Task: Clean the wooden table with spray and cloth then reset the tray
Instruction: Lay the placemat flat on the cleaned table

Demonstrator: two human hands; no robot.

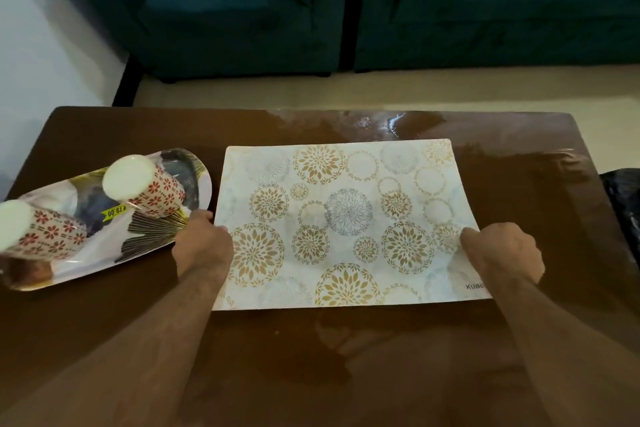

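Note:
A white placemat [346,218] with gold and grey flower circles lies flat in the middle of the dark wooden table [311,357]. My left hand [202,241] grips the mat's left edge and my right hand [504,250] grips its right edge. At the table's left end sits a printed oval tray [145,239] carrying two cups with red flower patterns, one cup [145,185] toward the back and the other cup [38,229] at the left. My left hand is touching or almost touching the tray's right end. No spray bottle or cloth shows.
The far edge of the table has a wet, shiny patch [391,123]. A dark object [623,198] lies off the table's right end. Teal sofas [346,3] stand beyond the table across a strip of pale floor.

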